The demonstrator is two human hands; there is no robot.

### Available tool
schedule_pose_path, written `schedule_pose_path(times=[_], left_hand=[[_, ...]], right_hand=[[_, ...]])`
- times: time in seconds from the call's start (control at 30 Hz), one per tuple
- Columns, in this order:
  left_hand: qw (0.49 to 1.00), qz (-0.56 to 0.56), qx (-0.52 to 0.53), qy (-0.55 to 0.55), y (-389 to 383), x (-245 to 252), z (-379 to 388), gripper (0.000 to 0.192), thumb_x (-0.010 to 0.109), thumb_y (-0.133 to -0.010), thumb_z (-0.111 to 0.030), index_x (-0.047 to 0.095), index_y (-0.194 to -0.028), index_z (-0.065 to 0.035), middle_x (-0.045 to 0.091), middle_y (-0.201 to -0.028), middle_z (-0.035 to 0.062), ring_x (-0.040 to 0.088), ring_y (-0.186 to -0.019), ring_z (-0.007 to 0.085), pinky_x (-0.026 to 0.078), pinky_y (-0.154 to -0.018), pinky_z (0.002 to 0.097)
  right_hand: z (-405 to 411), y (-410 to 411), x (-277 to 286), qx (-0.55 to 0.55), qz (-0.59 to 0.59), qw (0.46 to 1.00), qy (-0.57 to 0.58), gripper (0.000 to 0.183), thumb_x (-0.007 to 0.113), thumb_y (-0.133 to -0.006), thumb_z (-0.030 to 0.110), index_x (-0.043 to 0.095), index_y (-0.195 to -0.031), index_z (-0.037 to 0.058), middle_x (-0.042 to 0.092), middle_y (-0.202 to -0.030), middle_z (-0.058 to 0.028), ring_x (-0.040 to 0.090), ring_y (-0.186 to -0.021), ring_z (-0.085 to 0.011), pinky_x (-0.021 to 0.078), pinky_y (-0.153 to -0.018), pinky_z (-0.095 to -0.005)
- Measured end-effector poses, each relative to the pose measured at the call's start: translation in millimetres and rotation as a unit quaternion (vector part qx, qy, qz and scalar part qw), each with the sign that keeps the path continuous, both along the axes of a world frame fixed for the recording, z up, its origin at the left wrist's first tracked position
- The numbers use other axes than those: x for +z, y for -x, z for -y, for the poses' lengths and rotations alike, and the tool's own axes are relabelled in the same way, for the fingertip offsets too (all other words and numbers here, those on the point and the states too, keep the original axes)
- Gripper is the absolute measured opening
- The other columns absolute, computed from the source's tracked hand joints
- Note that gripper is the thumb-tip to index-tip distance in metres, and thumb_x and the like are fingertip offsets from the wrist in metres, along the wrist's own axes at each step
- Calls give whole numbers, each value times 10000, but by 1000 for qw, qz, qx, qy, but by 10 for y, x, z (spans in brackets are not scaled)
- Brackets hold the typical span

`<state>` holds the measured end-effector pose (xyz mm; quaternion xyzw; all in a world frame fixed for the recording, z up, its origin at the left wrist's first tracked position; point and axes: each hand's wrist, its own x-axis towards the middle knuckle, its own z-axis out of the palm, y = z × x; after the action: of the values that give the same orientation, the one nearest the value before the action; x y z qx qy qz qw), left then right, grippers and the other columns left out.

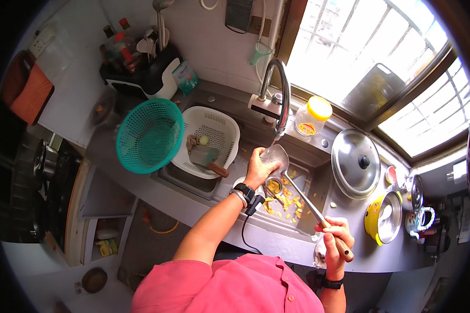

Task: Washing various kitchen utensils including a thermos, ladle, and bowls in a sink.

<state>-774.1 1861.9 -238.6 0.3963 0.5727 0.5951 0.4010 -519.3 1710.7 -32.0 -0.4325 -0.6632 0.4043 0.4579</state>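
Observation:
My right hand point(335, 238) grips the wooden handle of a metal spatula point(305, 200), a wok turner with a broad blade. Against the blade, under the curved faucet point(284, 101), lies my left hand point(260, 167), thumb on its face and fingers around its edge. The blade is over the steel sink basin point(321, 195). Yellow food scraps point(293, 203) are scattered on the basin floor, around a small round metal-rimmed container point(274, 185). Whether water is running over the blade is hard to tell.
Left of the basin, a white colander point(231, 137) holds a cleaver point(203, 155), beside a teal plastic basket point(149, 137). A lidded jar point(312, 115) stands behind the sink. To the right are a pot lid point(354, 164), a yellow pot point(372, 219) and a patterned enamel pot point(415, 221).

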Motion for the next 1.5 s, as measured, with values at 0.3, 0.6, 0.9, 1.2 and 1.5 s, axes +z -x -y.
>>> schedule_pose_path(times=[0.3, 0.6, 0.9, 1.2, 1.5], left_hand=[[969, -216, 26, 118, 9, 421, 40, 554, 874, -627, -408, 592, -914, -27, 683, -857, 188, 669, -818, 354, 520, -726, 417], [966, -223, -1, 129, 61, 223, -22, 305, 659, -879, -346, 622, -890, -43, 653, -768, 188, 643, -729, 371, 478, -639, 449], [953, -288, -75, 54, -1, 514, 58, 579, 842, -648, -414, 609, -1059, -79, 673, -951, 162, 641, -918, 347, 500, -796, 414], [980, -177, -44, 80, 101, 352, -47, 256, 746, -822, -264, 663, -752, -33, 646, -638, 95, 600, -592, 167, 456, -575, 326], [955, -291, -58, -34, -9, 325, 4, 500, 851, -654, -328, 622, -1016, -71, 680, -903, 141, 655, -837, 316, 512, -770, 370]], right_hand=[[66, 15, 66, 4, -9, 1000, 8, 160, 673, -876, 160, 656, -899, 3, 542, -1080, -159, 675, -848, -281, 540, -788, -376], [125, 6, 101, -18, -77, 997, 25, 80, 581, -834, 10, 635, -889, -12, 569, -1051, -186, 668, -786, -273, 546, -742, -358], [54, -19, 128, 1, -19, 1000, 22, 97, 644, -834, 80, 666, -879, -3, 570, -1036, -166, 675, -805, -263, 547, -749, -353], [64, 30, 135, -3, -50, 998, 45, 99, 634, -855, 79, 654, -888, -12, 558, -1047, -168, 681, -804, -274, 549, -760, -363], [-33, 1, 125, 8, -52, 998, 27, 91, 600, -838, -4, 658, -904, -30, 577, -1046, -202, 673, -819, -291, 559, -755, -362]])
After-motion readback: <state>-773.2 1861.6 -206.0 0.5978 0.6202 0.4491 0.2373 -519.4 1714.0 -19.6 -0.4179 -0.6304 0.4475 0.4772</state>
